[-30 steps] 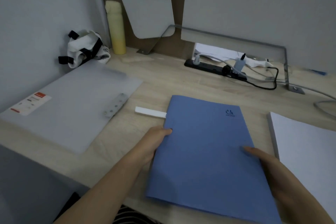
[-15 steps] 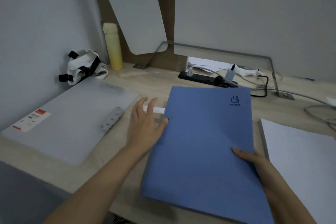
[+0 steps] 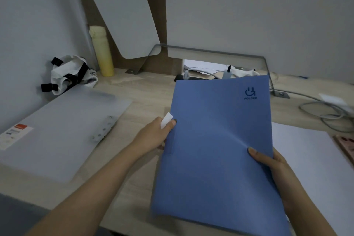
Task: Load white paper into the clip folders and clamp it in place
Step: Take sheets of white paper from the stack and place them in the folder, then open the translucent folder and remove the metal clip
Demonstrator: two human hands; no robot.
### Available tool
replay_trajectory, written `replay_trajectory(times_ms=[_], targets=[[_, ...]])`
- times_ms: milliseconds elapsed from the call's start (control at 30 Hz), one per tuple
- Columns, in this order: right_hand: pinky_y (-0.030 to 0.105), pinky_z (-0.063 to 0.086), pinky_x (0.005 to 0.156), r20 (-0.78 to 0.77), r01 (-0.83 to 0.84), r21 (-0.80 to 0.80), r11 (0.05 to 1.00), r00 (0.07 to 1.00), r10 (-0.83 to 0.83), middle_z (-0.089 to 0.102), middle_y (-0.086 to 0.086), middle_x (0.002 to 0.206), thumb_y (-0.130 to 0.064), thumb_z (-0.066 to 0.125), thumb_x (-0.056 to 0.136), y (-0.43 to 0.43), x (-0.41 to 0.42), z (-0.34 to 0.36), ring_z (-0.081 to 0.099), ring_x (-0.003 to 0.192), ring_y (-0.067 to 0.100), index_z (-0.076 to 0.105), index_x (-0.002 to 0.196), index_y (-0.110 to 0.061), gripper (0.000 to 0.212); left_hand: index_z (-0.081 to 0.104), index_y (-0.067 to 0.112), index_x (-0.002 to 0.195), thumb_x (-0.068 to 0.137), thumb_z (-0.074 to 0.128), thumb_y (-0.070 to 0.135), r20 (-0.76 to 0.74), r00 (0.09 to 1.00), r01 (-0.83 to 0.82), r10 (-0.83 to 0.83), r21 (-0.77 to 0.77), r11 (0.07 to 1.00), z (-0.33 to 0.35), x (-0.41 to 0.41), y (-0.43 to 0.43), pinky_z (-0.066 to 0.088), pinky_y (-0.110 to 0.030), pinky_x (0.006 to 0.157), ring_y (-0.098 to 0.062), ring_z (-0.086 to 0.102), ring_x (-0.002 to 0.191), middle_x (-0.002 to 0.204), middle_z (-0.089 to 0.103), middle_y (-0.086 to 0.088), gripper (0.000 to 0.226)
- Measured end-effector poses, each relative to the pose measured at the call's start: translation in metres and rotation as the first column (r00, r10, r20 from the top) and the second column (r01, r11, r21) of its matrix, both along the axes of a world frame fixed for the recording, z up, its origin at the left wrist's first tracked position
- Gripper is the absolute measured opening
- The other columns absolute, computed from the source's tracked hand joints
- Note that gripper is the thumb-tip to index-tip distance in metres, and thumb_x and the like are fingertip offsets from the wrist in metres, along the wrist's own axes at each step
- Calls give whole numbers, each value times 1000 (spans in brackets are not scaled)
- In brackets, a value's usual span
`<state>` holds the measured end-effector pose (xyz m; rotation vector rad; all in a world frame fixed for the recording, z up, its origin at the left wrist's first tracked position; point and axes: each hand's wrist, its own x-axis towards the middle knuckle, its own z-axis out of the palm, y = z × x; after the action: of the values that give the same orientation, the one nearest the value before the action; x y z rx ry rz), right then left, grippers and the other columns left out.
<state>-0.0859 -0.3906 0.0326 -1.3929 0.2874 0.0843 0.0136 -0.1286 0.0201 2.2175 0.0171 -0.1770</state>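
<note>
Working over desk point(image 3: 143, 90): closed blue folder point(image 3: 216, 140) held tilted, paper stack point(image 3: 310, 155) beside it at right, not yet loaded. Right hand point(image 3: 268, 163) pinches folder's right edge; left hand point(image 3: 155, 137) grips spine edge plus white clip bar point(image 3: 166, 123). Next, probably: free clip, open cover.

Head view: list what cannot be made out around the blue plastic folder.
- Blue plastic folder: head view, closed cover hides whether paper is inside.
- Right hand: head view, fingers hidden under the folder.
- White plastic strip: head view, left hand covers its lower end.
- White paper stack: head view, cut off by right edge.
- White label on translucent folder: head view, too small to read.
</note>
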Motion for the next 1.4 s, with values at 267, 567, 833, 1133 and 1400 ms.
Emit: replay_trajectory(times_ms=[267,567,833,1133,1400], targets=[[39,55,68,-29,53,-46,998,998,-54,76,5,90,-15,63,81,11,2,-6,73,77,29,65,103,-21,23,57,11,115,95,34,44,-60,990,-135,127,-154,979,-32,5,-15,45,-34,91,-21,59,99,109,62,0,45],[40,57,69,-68,53,16,998,996,-51,76,8,94,-13,62,83,64,29,-31,72,82,29,66,104,-16,21,40,11,135,95,36,41,-60,946,-322,318,-96,942,-50,17,16,38,-34,97,-28,50,121,132,52,-8,50],[32,56,54,-149,-21,44,999,988,27,69,12,107,-11,58,88,124,70,-46,70,81,28,57,118,-12,30,27,16,146,83,-7,67,168,983,-36,-74,574,818,-81,-8,58,-4,-28,116,-18,16,145,156,14,-5,87],[27,32,93,25,-62,-395,916,997,78,33,-1,143,-7,49,92,141,82,-14,36,131,16,39,138,-22,49,32,15,143,85,-3,61,286,952,-64,-110,536,841,-70,-9,79,9,-25,118,-14,19,144,153,21,-3,82],[30,30,112,-196,-520,76,851,829,524,41,0,145,-15,51,91,248,89,-8,40,132,14,39,140,-15,50,43,6,136,93,46,30,470,841,-476,269,405,781,-38,-14,195,19,-39,116,-29,26,141,149,34,-17,50]])
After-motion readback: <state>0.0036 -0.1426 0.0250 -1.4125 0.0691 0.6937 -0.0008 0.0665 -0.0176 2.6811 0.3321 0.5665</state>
